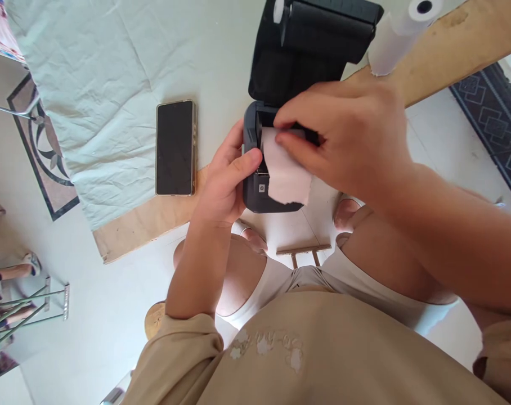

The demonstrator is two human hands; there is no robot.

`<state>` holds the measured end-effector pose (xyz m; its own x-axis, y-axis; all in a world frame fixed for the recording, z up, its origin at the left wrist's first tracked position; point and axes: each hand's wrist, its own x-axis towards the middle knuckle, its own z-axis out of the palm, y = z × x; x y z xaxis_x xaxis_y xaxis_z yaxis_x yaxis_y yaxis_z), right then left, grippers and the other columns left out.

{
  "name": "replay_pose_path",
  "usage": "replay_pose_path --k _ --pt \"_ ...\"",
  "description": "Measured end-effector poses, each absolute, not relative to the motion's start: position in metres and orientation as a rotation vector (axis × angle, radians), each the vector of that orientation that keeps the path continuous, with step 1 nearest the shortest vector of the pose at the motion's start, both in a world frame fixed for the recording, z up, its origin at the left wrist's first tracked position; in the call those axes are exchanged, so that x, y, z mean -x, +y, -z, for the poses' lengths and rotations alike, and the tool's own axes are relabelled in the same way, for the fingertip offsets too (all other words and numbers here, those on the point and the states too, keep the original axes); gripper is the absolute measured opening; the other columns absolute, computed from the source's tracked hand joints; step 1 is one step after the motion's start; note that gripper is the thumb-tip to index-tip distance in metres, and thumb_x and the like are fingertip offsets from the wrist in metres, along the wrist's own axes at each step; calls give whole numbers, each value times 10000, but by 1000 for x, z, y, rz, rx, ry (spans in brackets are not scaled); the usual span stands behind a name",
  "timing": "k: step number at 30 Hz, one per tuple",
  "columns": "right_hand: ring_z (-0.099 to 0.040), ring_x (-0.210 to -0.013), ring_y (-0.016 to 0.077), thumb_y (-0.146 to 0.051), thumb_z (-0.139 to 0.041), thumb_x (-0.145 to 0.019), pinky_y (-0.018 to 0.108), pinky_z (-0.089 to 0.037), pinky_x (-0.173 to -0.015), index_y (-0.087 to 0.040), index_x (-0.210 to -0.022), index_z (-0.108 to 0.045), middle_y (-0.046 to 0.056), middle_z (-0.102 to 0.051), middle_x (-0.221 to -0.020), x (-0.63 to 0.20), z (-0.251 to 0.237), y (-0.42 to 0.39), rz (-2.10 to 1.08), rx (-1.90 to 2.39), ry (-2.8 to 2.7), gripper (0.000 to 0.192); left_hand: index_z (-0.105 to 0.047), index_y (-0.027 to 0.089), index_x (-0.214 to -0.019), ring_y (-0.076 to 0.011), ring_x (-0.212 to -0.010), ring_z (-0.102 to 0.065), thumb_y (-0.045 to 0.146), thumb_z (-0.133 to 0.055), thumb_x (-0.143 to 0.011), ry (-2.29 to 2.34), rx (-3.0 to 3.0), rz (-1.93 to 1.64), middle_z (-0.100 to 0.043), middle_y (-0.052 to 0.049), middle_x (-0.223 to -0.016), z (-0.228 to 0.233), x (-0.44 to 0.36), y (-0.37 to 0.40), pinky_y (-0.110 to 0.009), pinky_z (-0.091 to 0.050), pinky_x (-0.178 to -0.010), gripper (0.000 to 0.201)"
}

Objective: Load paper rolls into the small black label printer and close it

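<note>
At the worktop's point(124, 236) near edge, the left hand point(225, 180) clamps the open printer point(272, 169) while the right hand point(344, 135) pinches its paper strip point(287, 180); best keep the strip straight and centred over the slot

head view – straight down, close over the table edge point(124, 236).
</note>
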<state>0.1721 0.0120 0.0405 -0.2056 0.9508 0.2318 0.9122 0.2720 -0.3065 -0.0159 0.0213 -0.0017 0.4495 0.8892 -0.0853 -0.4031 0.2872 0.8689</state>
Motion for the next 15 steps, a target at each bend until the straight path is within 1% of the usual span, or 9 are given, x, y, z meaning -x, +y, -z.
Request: replay_pose_path --k 2,3,4,6,7,9,11,13,15 --pt "-704 -923 220 -350 -485 -1017 356 -255 -630 -258 -1081 -746 1 -769 -1190 -166 -48 10 -173 1841 -2284 285 -747 223 -1160 -318 -1339 -673 335 -701 -985 658 -887 -956 -767 -66 -1200 1 16 21 -415 -588 -1121 213" --pt "-703 -929 229 -345 -490 -1016 354 -225 -623 -275 -1096 -734 -8 -759 -1235 -163 -52 10 -197 1891 -2322 266 -751 223 -1134 -321 -1334 -678 334 -693 -989 663 -884 -956 -769 -66 -1197 1 16 21 -418 -584 -1125 192" --pt "-697 -931 239 -342 -507 -1010 352 -209 -617 -294 -1129 -718 -10 -756 -1241 -162 -55 9 -221 1933 -2362 248 -752 223 -1120 -324 -1331 -680 339 -687 -992 661 -888 -955 -770 -67 -1198 1 16 20 -417 -582 -1125 185" --pt "-677 -905 259 -379 -566 -982 352 -202 -601 -313 -1208 -682 20 -768 -1127 -162 -57 8 -260 1967 -2408 262 -751 230 -1148 -328 -1350 -667 322 -687 -987 652 -901 -940 -766 -65 -1222 1 17 20 -409 -577 -1126 196" --pt "-662 -867 254 -387 -591 -966 353 -221 -594 -315 -1235 -664 28 -766 -1053 -164 -57 8 -288 1963 -2400 288 -748 235 -1172 -332 -1366 -655 319 -697 -979 648 -906 -934 -762 -63 -1236 1 17 19 -405 -577 -1123 216" --pt "-616 -744 197 -340 -656 -903 345 -297 -595 -308 -1234 -650 11 -748 -961 -171 -56 7 -398 1834 -2308 333 -742 244 -1188 -339 -1400 -630 345 -727 -960 671 -902 -945 -761 -55 -1234 1 17 18 -403 -580 -1119 250" --pt "-586 -677 119 -277 -687 -837 308 -372 -602 -283 -1194 -648 -17 -726 -989 -182 -55 7 -600 1550 -2133 359 -744 242 -1125 -339 -1433 -606 400 -753 -939 715 -884 -985 -770 -43 -1171 1 16 19 -405 -577 -1127 244" --pt "-610 -711 83 -276 -702 -792 261 -411 -582 -243 -1188 -641 -18 -689 -1057 -194 -53 8 -801 1271 -1874 402 -740 231 -1022 -330 -1461 -581 445 -764 -923 749 -869 -1024 -777 -37 -1080 1 16 19 -405 -567 -1144 237" --pt "-610 -725 78 -302 -642 -816 240 -416 -551 -225 -1197 -622 -17 -635 -1018 -203 -49 14 -880 1236 -1610 389 -734 224 -979 -320 -1479 -562 450 -744 -934 791 -858 -1044 -784 -43 -1045 1 16 21 -409 -553 -1163 230"
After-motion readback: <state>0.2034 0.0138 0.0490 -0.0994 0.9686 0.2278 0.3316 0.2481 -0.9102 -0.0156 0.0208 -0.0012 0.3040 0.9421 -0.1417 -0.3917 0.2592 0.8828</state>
